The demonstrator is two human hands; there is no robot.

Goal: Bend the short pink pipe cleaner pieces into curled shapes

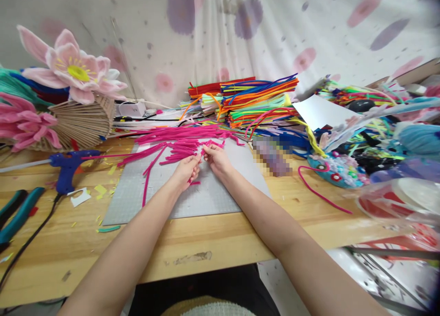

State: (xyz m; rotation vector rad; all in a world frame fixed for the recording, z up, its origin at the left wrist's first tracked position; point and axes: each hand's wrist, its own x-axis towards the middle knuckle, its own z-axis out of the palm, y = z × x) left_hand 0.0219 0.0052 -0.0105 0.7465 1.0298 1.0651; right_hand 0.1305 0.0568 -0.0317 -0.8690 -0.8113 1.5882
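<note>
Over the grey cutting mat (199,204), my two hands meet fingertip to fingertip. My left hand (187,171) is closed, its thumb and fingers pinching a magenta pipe cleaner (195,183) whose end sticks out below. My right hand (216,159) pinches close beside it, also closed on a magenta pipe cleaner; the fingers cover most of what is held. Just beyond the hands lies a bunch of cut magenta pipe cleaners (180,150). Behind it, longer magenta pipe cleaners (172,134) are heaped across the mat's far edge.
On the left are a blue glue gun (67,171) with a cord, teal-handled pliers (20,215) and a pink fluffy flower (77,71). Bundles of coloured pipe cleaners (257,100) are stacked at the back. A plastic cup (395,199) and a decorated blue piece (338,171) stand right.
</note>
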